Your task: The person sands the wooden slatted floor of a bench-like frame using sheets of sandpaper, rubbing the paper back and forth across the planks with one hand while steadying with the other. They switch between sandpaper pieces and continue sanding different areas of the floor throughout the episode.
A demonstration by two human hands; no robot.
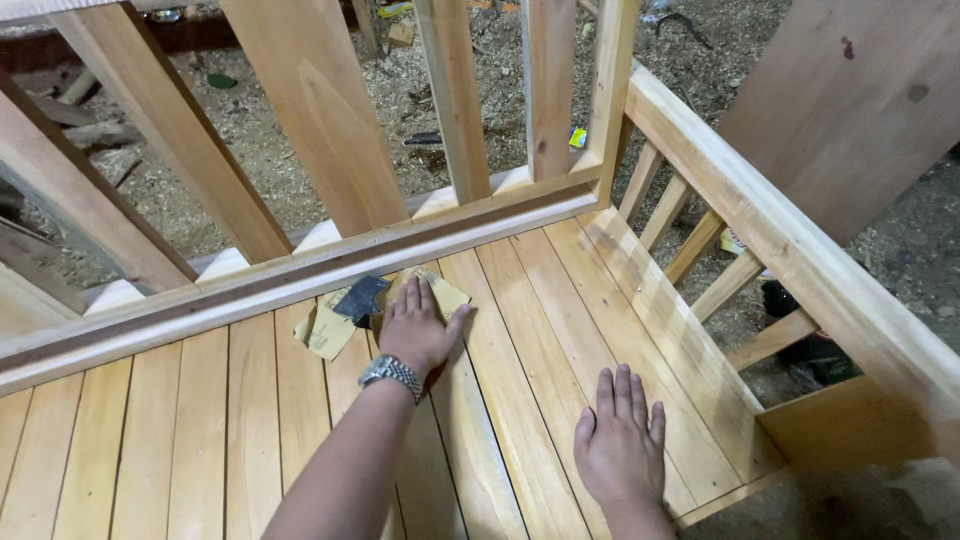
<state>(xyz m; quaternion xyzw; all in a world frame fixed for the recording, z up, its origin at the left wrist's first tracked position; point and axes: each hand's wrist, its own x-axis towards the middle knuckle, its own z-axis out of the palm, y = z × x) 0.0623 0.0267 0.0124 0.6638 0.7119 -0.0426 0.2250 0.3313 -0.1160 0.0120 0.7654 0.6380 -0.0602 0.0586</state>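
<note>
My left hand [418, 325], with a metal wristwatch [392, 372] on the wrist, lies flat on a yellow sheet of sandpaper [443, 291] pressed against the slatted wooden seat [520, 300], close to the backrest rail. Beside it lie another yellow sheet [328, 330] and a dark sheet [360, 298]. My right hand [620, 445] rests palm down with fingers together on the bare slats near the seat's front right, holding nothing.
The bench's backrest has upright wooden slats [320, 110] and a long rail [300, 270]. An armrest rail with angled spindles [760, 200] closes the right side. A wide plank [860, 90] leans beyond it. Sawdust and scraps cover the ground [440, 90].
</note>
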